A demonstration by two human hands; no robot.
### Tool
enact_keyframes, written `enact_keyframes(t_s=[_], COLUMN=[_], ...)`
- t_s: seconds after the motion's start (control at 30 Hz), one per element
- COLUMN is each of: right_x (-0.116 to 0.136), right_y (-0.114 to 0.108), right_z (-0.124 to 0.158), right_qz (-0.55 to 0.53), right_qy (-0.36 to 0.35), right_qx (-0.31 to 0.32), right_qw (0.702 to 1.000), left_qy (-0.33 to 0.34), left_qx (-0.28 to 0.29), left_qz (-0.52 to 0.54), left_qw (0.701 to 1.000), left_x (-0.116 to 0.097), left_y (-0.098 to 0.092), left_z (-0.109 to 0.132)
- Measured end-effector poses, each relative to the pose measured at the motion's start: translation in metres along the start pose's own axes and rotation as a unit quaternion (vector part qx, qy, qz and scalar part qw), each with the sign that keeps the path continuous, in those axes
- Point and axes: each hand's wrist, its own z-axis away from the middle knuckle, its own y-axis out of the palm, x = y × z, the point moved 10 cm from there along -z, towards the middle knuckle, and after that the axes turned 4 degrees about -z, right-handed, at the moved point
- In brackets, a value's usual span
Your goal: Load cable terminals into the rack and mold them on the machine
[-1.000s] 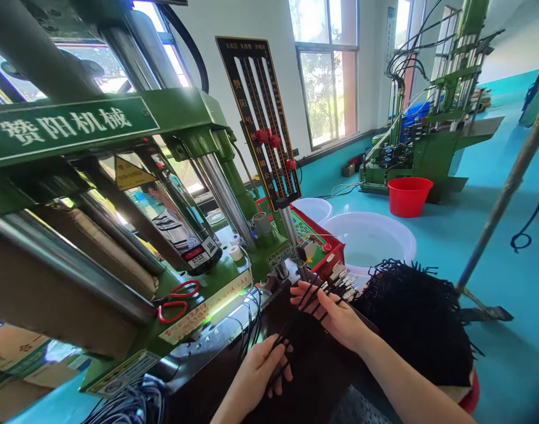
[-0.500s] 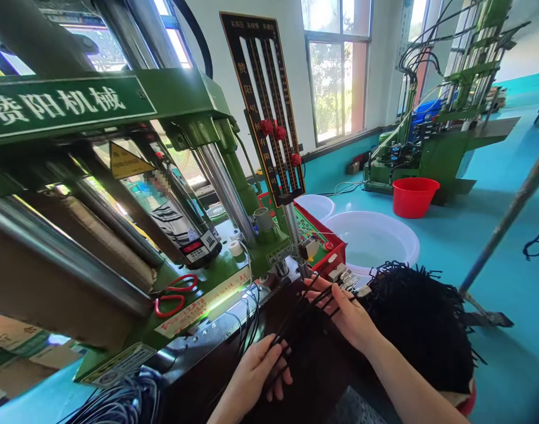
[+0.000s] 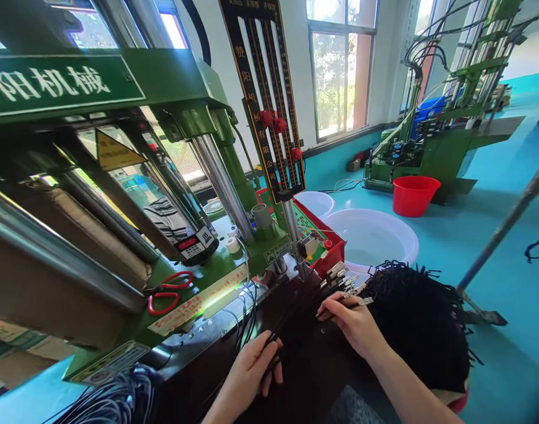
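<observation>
A worker's two bare hands handle a bundle of thin black cables [image 3: 291, 321] at the front edge of a green vertical moulding machine [image 3: 198, 147]. The left hand [image 3: 251, 371] lies low on the dark work surface [image 3: 313, 371], its fingers curled closed around the near end of the cables, which run up and away from it toward the right hand [image 3: 353, 321]. The right hand sits farther out and to the right, fingers drawn together on the far end of the cables, where a cluster of small silver metal connectors [image 3: 346, 281] fans out just beyond its fingertips. The two hands are apart, joined only by the stretched cables between them.

Just to the right of the right hand, and touching its wrist side, a large heap of tangled black cable pieces [image 3: 422, 324] spills over a container whose red rim barely shows. Beyond the right hand stand a large round white plastic basin [image 3: 375, 235] and, farther off, a red plastic bucket [image 3: 416, 195] on the turquoise floor [image 3: 494, 247]. To the left of the left hand, a pair of red-handled scissors [image 3: 165, 291] rests on the machine's green ledge. Below and left of the left hand, loose coils of dark wire [image 3: 114, 403] hang at the bench's corner. A second green machine [image 3: 437, 135] stands well beyond both hands, near the window.
</observation>
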Motion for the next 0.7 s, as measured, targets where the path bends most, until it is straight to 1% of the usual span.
enact_keyframes(t_s=[0.17,0.37,0.4,0.43,0.47,0.53,0.57,0.6,0.63,0.67,0.7], right_x=[0.009,0.012,0.012,0.01,0.005,-0.011,-0.02,-0.027,-0.032,-0.035,-0.037], right_y=[-0.016,-0.022,-0.022,-0.019,-0.014,-0.002,0.001,0.001,-0.002,-0.006,-0.012], right_z=[-0.002,-0.002,-0.002,-0.002,-0.001,0.003,0.007,0.011,0.014,0.016,0.016], right_qz=[-0.019,-0.03,-0.03,-0.032,-0.037,-0.058,-0.069,-0.076,-0.077,-0.071,-0.062], right_qy=[-0.054,-0.075,-0.075,-0.068,-0.049,0.02,0.056,0.084,0.1,0.103,0.099], right_qx=[-0.055,-0.092,-0.084,-0.062,-0.028,0.056,0.088,0.105,0.106,0.098,0.084], right_qw=[0.997,0.992,0.993,0.995,0.998,0.997,0.992,0.988,0.986,0.987,0.99], left_qy=[0.002,-0.011,-0.007,0.002,0.012,0.036,0.047,0.059,0.073,0.089,0.102], left_qx=[0.029,0.021,0.015,0.006,-0.001,-0.006,0.002,0.015,0.029,0.037,0.03], left_qz=[-0.045,-0.053,-0.061,-0.073,-0.09,-0.145,-0.18,-0.211,-0.235,-0.25,-0.258], left_qw=[0.999,0.998,0.998,0.997,0.996,0.989,0.983,0.976,0.969,0.964,0.96], left_x=[-0.005,-0.005,-0.005,-0.005,-0.006,-0.01,-0.012,-0.015,-0.019,-0.023,-0.027], left_y=[0.006,0.004,0.005,0.005,0.006,0.012,0.016,0.021,0.025,0.027,0.025], left_z=[0.005,0.004,0.004,0.005,0.006,0.011,0.013,0.015,0.016,0.015,0.013])
